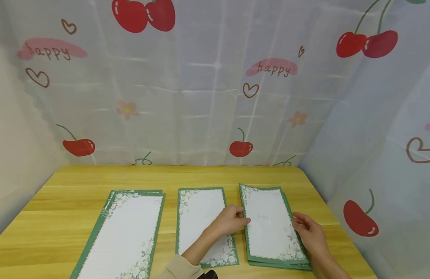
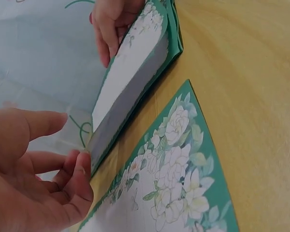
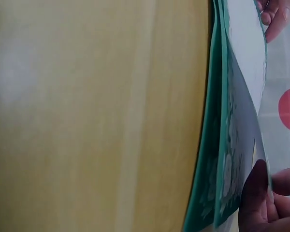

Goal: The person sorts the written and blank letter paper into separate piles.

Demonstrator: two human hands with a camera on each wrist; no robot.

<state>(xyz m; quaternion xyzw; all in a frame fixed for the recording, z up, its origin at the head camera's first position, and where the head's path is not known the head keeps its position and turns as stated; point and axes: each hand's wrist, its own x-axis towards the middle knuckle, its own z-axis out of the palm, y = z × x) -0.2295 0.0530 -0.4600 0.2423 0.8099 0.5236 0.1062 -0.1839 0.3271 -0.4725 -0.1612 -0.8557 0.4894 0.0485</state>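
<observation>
A green-bordered sheet of floral paper (image 1: pixel 269 228) tops the stack on the right, bowed up from the sheets below. My left hand (image 1: pixel 230 220) pinches its left edge, the fingertips close together at the edge in the left wrist view. On the opposite side my right hand (image 1: pixel 310 234) holds the right edge between thumb and fingers (image 3: pixel 255 186). Green edges of the lower sheets (image 3: pixel 203 193) show under it in the right wrist view. Beneath my left forearm lies another floral sheet (image 1: pixel 197 224), partly hidden by the arm.
On the left of the wood-grain table (image 1: pixel 33 217) is a larger-looking stack of the same paper (image 1: pixel 128 228), its sheets slightly offset. A white curtain (image 1: pixel 201 128) printed with cherries stands along the table's back and right sides.
</observation>
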